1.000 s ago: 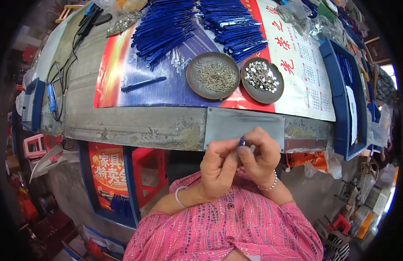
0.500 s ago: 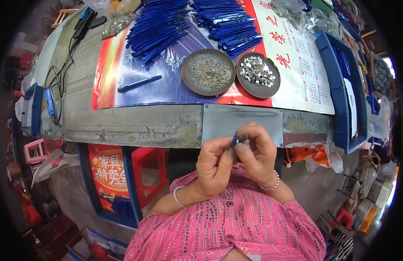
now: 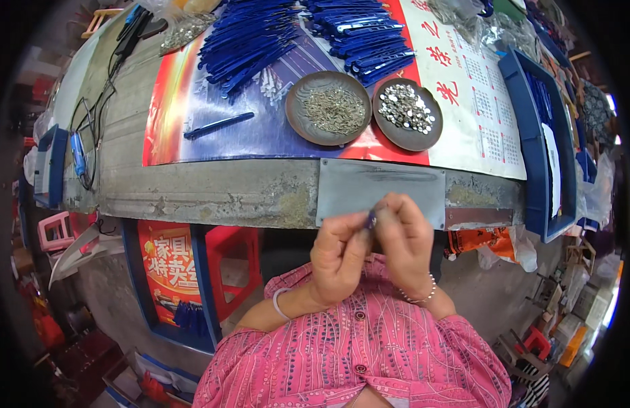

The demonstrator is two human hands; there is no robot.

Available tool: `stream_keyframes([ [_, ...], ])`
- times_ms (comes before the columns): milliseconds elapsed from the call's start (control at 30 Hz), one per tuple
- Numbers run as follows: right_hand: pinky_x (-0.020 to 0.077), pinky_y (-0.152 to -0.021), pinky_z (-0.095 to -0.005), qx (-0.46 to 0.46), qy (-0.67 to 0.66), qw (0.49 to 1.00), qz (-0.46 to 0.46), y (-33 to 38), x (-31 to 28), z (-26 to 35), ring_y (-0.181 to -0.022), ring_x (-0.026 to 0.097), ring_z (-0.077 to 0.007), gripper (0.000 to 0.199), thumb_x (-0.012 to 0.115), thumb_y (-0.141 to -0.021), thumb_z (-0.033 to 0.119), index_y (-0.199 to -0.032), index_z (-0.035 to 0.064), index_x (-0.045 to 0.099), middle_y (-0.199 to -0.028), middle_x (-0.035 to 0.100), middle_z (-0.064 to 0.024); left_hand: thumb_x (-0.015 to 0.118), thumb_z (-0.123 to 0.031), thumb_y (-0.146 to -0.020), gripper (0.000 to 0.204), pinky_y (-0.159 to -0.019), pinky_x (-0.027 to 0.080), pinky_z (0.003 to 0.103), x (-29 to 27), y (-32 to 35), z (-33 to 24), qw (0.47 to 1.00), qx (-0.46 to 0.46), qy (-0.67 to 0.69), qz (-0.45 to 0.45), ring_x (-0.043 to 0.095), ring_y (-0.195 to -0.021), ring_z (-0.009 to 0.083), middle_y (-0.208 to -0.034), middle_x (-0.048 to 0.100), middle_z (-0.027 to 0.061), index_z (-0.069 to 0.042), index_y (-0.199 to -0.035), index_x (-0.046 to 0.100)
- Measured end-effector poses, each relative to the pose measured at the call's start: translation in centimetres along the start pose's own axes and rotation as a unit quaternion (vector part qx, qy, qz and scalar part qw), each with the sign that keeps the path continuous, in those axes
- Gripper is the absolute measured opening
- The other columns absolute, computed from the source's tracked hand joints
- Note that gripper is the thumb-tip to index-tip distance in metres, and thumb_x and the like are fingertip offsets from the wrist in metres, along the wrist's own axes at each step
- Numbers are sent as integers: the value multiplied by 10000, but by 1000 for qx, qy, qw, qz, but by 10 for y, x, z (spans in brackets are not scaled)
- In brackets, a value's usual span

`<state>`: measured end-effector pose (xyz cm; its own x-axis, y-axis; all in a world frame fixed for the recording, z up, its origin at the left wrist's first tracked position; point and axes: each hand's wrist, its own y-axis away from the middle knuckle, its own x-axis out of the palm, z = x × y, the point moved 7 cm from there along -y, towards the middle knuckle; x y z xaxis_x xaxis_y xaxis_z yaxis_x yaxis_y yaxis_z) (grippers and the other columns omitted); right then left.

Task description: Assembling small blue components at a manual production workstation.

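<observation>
A small dark blue piece [image 3: 371, 219] is pinched between the thumb and fingers of the left hand [image 3: 339, 258], just below the frame's centre, presumably to keep it steady. The right hand [image 3: 408, 245] is set against it; whether it is gripped there cannot be told through blur. Two brown dishes [image 3: 292, 115] [image 3: 424, 144] of small metallic pieces are placed at upper centre, probably for easy reach. Long blue clips [image 3: 250, 47] are heaped beyond, perhaps to leave the front edge free.
</observation>
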<state>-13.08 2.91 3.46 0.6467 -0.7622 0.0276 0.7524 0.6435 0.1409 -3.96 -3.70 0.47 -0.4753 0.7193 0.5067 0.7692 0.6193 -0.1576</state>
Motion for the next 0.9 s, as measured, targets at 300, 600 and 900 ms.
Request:
stream_keyframes([
  [300, 377, -490, -364, -433, 238, 869, -14, 2, 16, 25, -524, 452, -265, 207, 654, -836, 165, -804, 14, 516, -636, 462, -101, 483, 16, -944, 247, -666, 486, 207, -2, 3, -20, 987, 72, -137, -29, 588, -783, 69, -907, 638, 62, 16, -1191, 493],
  [600, 414, -554, -267, -243, 107, 963, 43, 7, 31, 11, -593, 493, -158, 74, 584, -789, -39, -848, -25, 542, -724, 539, -85, 484, 21, -943, 236, -670, 479, 208, -17, 12, -23, 995, 54, -66, -49, 569, -759, 62, -860, 617, 64, 14, -1179, 493],
  [900, 440, -688, -340, -331, 280, 901, -4, 22, 44, 16, -675, 521, -247, 61, 566, -826, 8, -872, 4, 527, -798, 554, -109, 469, 9, -955, 214, -683, 459, 196, -23, 16, -35, 984, 104, -140, -44, 516, -773, 40, -935, 583, 49, 5, -1169, 478],
])
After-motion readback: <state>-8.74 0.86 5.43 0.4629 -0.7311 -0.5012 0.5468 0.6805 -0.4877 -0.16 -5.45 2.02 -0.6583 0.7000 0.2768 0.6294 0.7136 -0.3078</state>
